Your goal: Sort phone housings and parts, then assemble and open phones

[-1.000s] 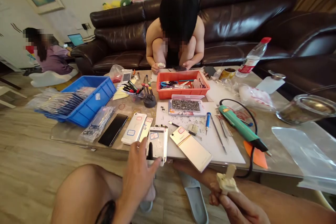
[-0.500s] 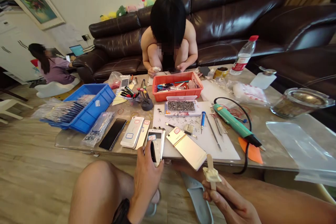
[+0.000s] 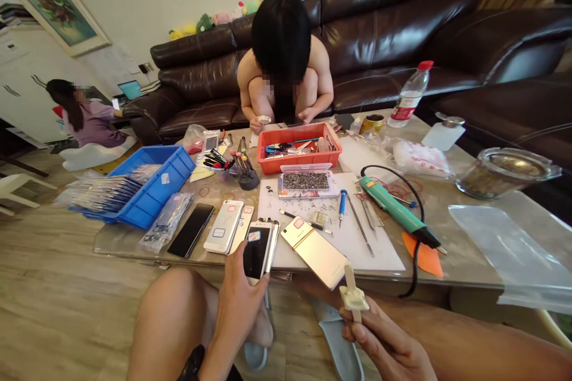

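My left hand [image 3: 239, 303] grips a white-framed smartphone [image 3: 257, 252] at the table's near edge, its black screen facing me with a small label on it. My right hand [image 3: 379, 342] sits lower right, holding a pale wooden stick [image 3: 351, 292] wrapped in a cream-coloured wad. A gold phone [image 3: 314, 253] lies on the white work sheet [image 3: 379, 250] between my hands. Nearby on the glass tabletop lie a white phone [image 3: 223, 226] and a black phone [image 3: 191, 229].
Across the table, a co-worker's hands [image 3: 281, 119] work behind an orange tray of tools [image 3: 298, 149]. A blue bin of bagged parts [image 3: 154, 187], a green heat tool [image 3: 393, 211] with its cord, a screw box [image 3: 306, 181] and a plastic bottle [image 3: 409, 98] stand around the table.
My left hand has turned the phone so its black screen now faces me. My right hand and the stick have moved slightly up and left. The view has shifted a little.
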`<state>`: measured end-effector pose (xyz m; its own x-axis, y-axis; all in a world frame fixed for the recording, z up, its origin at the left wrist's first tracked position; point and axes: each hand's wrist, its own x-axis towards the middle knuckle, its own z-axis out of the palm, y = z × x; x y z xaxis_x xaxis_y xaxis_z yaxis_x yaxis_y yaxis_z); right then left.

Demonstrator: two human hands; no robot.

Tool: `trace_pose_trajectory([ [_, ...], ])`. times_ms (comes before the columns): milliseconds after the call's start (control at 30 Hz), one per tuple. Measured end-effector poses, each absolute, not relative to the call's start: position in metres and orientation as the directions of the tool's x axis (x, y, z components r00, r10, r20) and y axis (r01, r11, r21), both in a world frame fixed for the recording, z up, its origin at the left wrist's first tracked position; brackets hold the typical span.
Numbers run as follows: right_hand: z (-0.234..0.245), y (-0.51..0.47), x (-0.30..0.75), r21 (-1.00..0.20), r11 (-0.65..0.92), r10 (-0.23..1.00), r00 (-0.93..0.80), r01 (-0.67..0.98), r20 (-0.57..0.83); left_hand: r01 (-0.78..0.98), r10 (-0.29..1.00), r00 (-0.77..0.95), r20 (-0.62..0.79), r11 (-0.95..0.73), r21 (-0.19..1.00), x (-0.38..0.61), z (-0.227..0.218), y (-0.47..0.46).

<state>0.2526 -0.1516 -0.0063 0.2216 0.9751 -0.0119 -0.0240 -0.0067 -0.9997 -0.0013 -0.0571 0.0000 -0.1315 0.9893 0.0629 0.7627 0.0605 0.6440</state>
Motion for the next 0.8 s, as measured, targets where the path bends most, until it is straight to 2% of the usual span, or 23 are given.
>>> trace_pose_trajectory([
  [233, -0.01, -0.154, 0.26, -0.995, 0.063, 0.984, 0.16, 0.08, 0.076, 0.689, 0.978, -0.208, -0.01, 0.154, 0.708, 0.001, 0.007, -0.061],
  [367, -0.019, -0.157, 0.261, -0.993, 0.104, 0.978, 0.175, 0.063, 0.113, 0.637, 0.968, -0.24, -0.073, 0.214, 0.74, 0.001, 0.013, -0.062],
  [467, -0.024, -0.158, 0.26, -0.993, 0.102, 0.983, 0.145, 0.055, 0.109, 0.641, 0.968, -0.245, -0.059, 0.207, 0.739, 0.002, 0.01, -0.062],
  [567, -0.021, -0.158, 0.259, -0.995, 0.078, 0.986, 0.142, 0.063, 0.086, 0.705, 0.979, -0.196, 0.057, 0.1, 0.702, 0.005, 0.0, -0.061],
  [667, -0.014, -0.158, 0.259, -0.996, 0.049, 0.988, 0.141, 0.077, 0.06, 0.787, 0.98, -0.111, 0.164, -0.014, 0.617, 0.009, -0.009, -0.062],
  [800, -0.009, -0.156, 0.259, -0.992, 0.067, 0.982, 0.171, 0.11, 0.086, 0.887, 0.995, -0.073, 0.071, 0.032, 0.461, 0.012, -0.002, -0.064],
])
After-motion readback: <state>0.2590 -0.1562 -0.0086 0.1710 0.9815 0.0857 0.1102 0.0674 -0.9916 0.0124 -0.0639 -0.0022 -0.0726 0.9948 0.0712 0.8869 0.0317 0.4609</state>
